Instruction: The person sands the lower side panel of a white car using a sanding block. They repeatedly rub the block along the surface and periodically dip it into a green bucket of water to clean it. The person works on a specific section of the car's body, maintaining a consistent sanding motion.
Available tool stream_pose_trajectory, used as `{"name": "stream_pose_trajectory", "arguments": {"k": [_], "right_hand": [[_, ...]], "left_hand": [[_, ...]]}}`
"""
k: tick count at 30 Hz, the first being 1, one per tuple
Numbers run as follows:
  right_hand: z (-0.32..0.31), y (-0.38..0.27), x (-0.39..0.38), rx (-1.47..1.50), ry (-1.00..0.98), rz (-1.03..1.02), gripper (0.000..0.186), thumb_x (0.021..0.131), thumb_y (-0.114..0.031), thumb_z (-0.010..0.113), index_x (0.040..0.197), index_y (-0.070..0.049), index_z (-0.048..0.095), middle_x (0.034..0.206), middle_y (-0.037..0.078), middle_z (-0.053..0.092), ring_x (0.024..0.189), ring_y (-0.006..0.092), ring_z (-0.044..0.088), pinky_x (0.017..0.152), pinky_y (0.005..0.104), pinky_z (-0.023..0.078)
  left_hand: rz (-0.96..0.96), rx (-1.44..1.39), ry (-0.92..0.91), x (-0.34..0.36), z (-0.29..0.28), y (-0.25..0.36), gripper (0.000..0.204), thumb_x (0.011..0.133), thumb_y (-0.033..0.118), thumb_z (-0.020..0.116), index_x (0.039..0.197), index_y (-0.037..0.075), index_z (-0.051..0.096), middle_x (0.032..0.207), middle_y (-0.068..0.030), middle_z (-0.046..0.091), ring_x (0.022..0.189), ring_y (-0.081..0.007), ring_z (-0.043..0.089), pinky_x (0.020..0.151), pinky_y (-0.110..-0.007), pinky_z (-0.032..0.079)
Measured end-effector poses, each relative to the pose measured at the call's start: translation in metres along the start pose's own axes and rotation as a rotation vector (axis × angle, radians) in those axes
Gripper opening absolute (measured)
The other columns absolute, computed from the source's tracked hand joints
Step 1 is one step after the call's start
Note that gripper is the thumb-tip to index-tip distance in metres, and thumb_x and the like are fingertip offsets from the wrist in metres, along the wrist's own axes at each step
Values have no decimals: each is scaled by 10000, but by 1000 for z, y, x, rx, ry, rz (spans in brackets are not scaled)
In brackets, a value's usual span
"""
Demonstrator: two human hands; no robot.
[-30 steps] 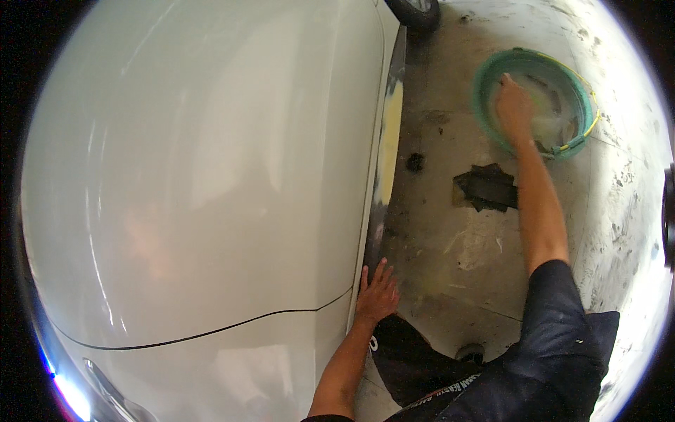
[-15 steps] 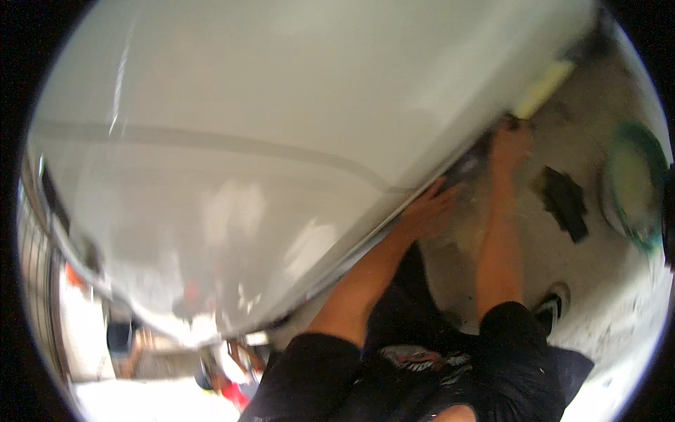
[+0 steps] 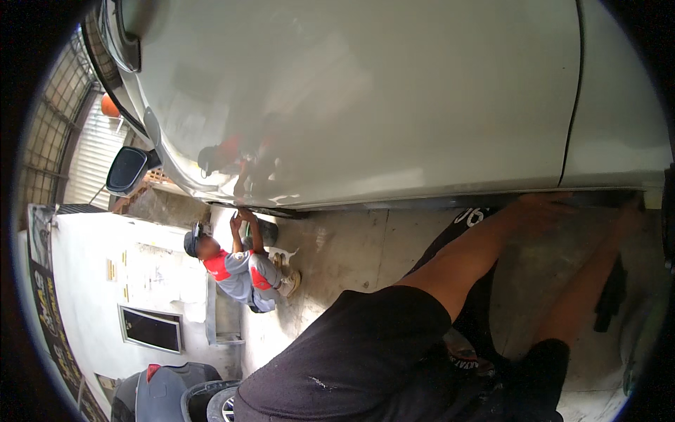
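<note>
A light-coloured car door (image 3: 365, 105) fills the upper part of the view, its dark lower sill (image 3: 422, 204) running along the bottom. My left hand (image 3: 540, 209) rests at the sill below the door seam, fingers stretched out along it and somewhat blurred. Farther right, my right hand (image 3: 631, 214) reaches up to the sill beside a pale yellow strip (image 3: 653, 197). Its fingers are dim and smeared, so whether it grips anything is hidden.
A co-worker (image 3: 239, 271) in grey and red crouches by the car's front. The side mirror (image 3: 128, 171) juts out at left. A black object (image 3: 610, 299) lies on the floor beside my right forearm. A dark grey car body part (image 3: 169, 394) and a wheel (image 3: 223, 406) stand at lower left.
The view has swung left, so the co-worker and mirror show more fully and my hands appear farther right. Both hands stay along the car's lower edge.
</note>
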State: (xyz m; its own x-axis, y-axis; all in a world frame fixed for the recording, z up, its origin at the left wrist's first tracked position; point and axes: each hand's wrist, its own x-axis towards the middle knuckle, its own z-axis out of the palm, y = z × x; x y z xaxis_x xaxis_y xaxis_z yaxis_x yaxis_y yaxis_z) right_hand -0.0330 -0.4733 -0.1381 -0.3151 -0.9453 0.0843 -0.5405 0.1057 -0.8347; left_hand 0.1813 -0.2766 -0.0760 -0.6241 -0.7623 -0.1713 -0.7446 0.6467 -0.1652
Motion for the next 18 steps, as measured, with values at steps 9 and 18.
{"name": "stream_pose_trajectory", "arguments": {"k": [9, 18], "right_hand": [[-12, -13, -42, 131, 296, 201, 369, 888, -250, 581, 1091, 55, 622, 1097, 235, 600, 1038, 342, 564, 876, 435, 449], [-21, -68, -98, 252, 406, 164, 404, 837, -207, 669, 1037, 129, 564, 1117, 282, 490, 1059, 414, 475, 932, 472, 379]], "left_hand": [[105, 215, -96, 9, -13, 25, 447, 871, 267, 440, 1261, 102, 581, 1443, -69, 449, 1440, -223, 212, 1191, -517, 80], [32, 133, -236, -19, -30, 34, 402, 920, 337, 475, 1204, 96, 625, 1415, -36, 473, 1453, -230, 166, 1173, -552, 69]]}}
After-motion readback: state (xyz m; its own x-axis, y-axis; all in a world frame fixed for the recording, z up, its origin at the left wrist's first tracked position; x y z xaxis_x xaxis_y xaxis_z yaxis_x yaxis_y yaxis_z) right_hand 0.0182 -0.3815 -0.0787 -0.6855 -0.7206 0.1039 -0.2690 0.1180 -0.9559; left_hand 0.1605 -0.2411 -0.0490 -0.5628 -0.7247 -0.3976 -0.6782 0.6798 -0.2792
